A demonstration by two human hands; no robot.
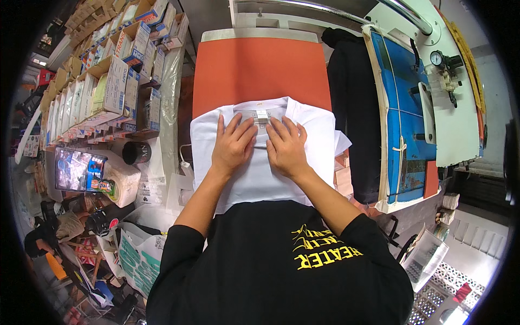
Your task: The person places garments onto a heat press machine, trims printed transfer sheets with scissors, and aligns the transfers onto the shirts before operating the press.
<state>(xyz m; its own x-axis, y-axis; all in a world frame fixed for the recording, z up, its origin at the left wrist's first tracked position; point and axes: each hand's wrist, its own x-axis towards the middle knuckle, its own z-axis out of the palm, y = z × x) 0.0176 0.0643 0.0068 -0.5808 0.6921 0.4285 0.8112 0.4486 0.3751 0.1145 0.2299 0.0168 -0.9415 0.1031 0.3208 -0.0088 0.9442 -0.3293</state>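
A white T-shirt (206, 151) lies spread on an orange-red press platen (260, 65), its collar toward the far side. Inside the neckline are a white label (261, 114) and a pale grey printed patch. My left hand (234, 142) rests on the shirt left of the label, fingers apart and bent slightly, tips on the neckline. My right hand (287, 147) lies opposite it, to the right of the label, fingers apart on the fabric. Neither hand grips anything that I can see.
Left: open boxes (97, 97), a screen (79, 169), a black cup (136, 153), and a person (38, 244) lower down. Right: dark fabric (352, 119) hangs beside the platen, next to a blue padded press (401, 119) with a gauge (436, 58). A metal bar (411, 21) crosses above.
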